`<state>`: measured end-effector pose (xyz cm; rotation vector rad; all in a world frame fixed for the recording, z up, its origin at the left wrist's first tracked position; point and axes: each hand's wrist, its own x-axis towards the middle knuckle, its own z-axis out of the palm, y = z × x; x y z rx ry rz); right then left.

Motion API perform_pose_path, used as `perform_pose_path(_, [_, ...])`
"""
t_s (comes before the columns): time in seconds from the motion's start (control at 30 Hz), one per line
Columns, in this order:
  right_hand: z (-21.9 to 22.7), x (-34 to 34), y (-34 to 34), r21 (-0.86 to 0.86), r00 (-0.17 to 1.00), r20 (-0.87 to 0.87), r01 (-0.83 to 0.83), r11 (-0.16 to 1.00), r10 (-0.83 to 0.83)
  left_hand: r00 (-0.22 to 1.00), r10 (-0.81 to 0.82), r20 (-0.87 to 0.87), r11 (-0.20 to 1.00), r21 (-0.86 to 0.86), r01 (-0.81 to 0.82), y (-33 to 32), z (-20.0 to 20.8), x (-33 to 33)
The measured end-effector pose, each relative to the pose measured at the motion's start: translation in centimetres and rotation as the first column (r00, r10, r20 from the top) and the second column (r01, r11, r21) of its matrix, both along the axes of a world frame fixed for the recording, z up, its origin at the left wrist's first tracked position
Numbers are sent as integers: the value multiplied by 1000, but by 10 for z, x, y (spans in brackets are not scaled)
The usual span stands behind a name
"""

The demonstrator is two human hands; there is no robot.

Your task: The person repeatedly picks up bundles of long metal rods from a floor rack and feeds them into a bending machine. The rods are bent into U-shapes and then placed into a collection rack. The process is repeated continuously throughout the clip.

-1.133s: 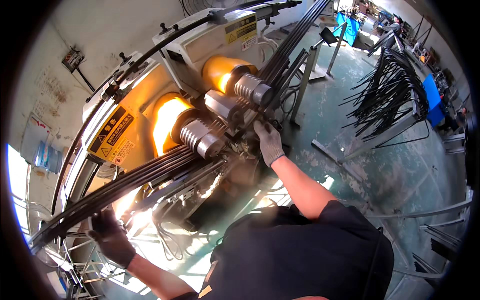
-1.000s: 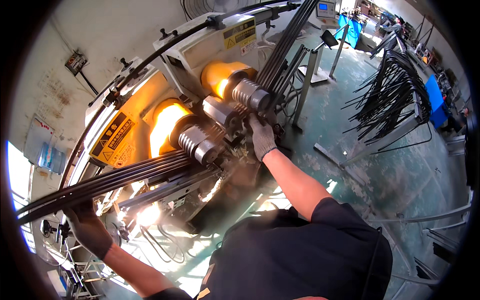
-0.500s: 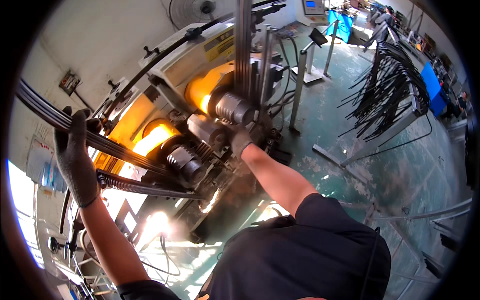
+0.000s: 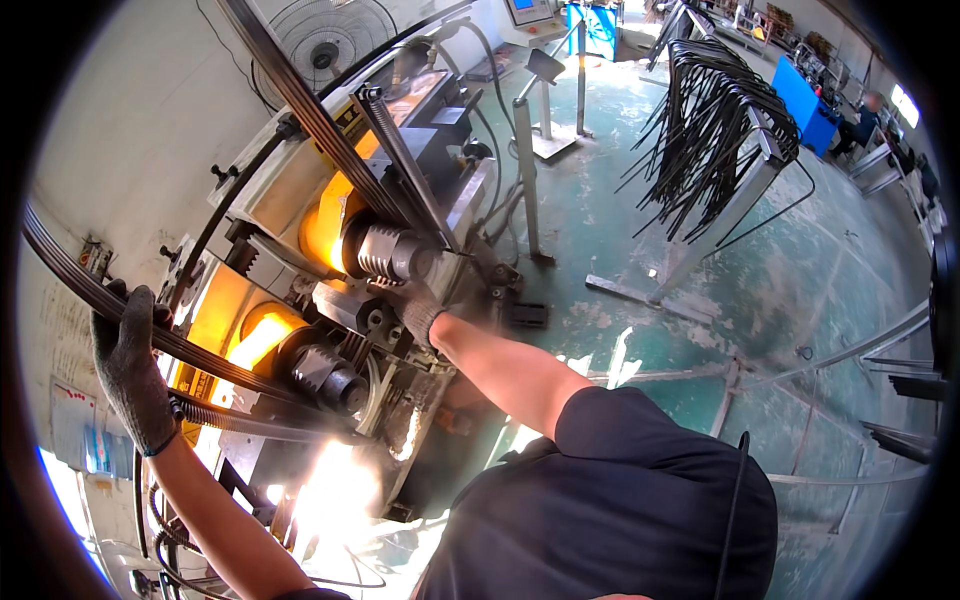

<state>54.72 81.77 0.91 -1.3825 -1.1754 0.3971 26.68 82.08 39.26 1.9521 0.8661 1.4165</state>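
Observation:
My left hand (image 4: 133, 375), in a dark grey knit glove, is closed round a bundle of long dark metal rods (image 4: 215, 362). The rods slant down from the far left to the nearer ridged roller (image 4: 328, 380) of a machine. My right hand (image 4: 412, 308), gloved too, reaches in just below the farther ridged roller (image 4: 397, 254), beside a metal block (image 4: 340, 303). Its fingers are curled and partly hidden, so what they grip cannot be made out. A second rod bundle (image 4: 315, 110) leans from the top edge down to the farther roller. Coil springs (image 4: 240, 416) lie along metal arms beside both bundles.
Yellow machine housings (image 4: 325, 225) glow in strong sunlight. Behind the machine stands a fan (image 4: 325, 55). A rack of bent black rods (image 4: 700, 120) and metal posts (image 4: 527, 180) stand on the green floor. Far right, a person (image 4: 862, 122) sits near a blue panel (image 4: 808, 105).
The view has shifted, moving the machine left in the picture. The farther rod bundle, nearly upright before, now leans left. My left hand keeps its hold; my right hand stays between the rollers.

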Motion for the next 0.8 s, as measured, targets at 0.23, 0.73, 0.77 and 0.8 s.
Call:
perform_pose_path(0.23, [13, 1, -11, -54, 983, 179, 56, 997, -46, 999, 36, -40, 998, 58, -34, -1, 2, 3])
perform_pose_path(0.73, [-25, 7, 25, -104, 983, 174, 77, 992, -58, 995, 59, -76, 998, -6, -59, -19, 14, 17])
perform_pose_path(0.77, [-3, -5, 12, -160, 989, 145, 34, 987, -11, 990, 80, -112, 995, -48, -85, -18, 17, 3])
perform_pose_path(0.8, [19, -8, -4, -217, 992, 123, 13, 976, 14, 989, 102, -103, 993, -55, -108, -18, 16, 2])
